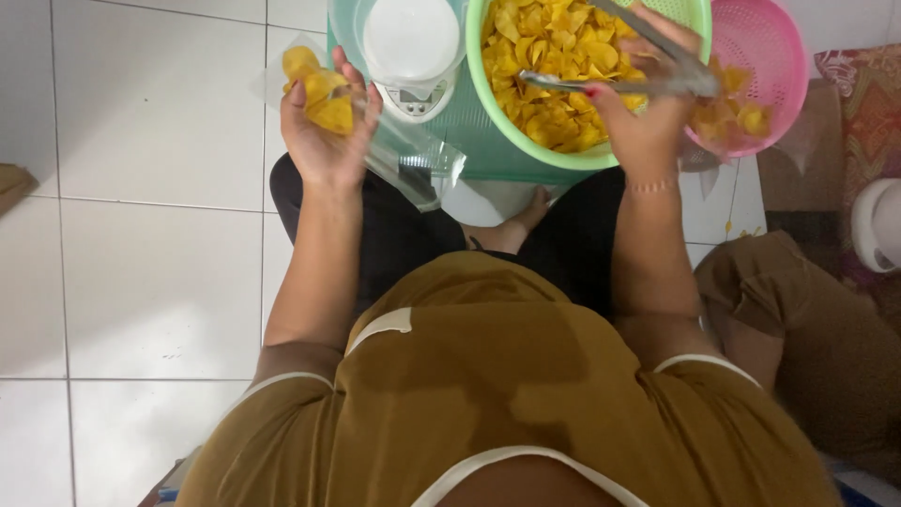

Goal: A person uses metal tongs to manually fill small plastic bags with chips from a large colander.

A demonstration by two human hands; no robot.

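My left hand (pixel 324 131) grips a clear plastic bag (pixel 375 141) partly filled with yellow chips (pixel 319 94), held up beside a small white kitchen scale (pixel 413 56). My right hand (pixel 648 113) is closed on metal tongs (pixel 619 83) that reach left across a green bowl (pixel 497 113) heaped with yellow chips (pixel 549 56). The tongs' tips lie over the chips near the bowl's middle. I sit on the floor with the bowl in front of my knees.
A pink colander (pixel 774 47) with a few chips stands right of the green bowl. A teal tray (pixel 469 141) lies under the scale and bowl. White floor tiles (pixel 141 235) spread to the left. Brown cloth (pixel 807 319) and a white object (pixel 878 225) lie at right.
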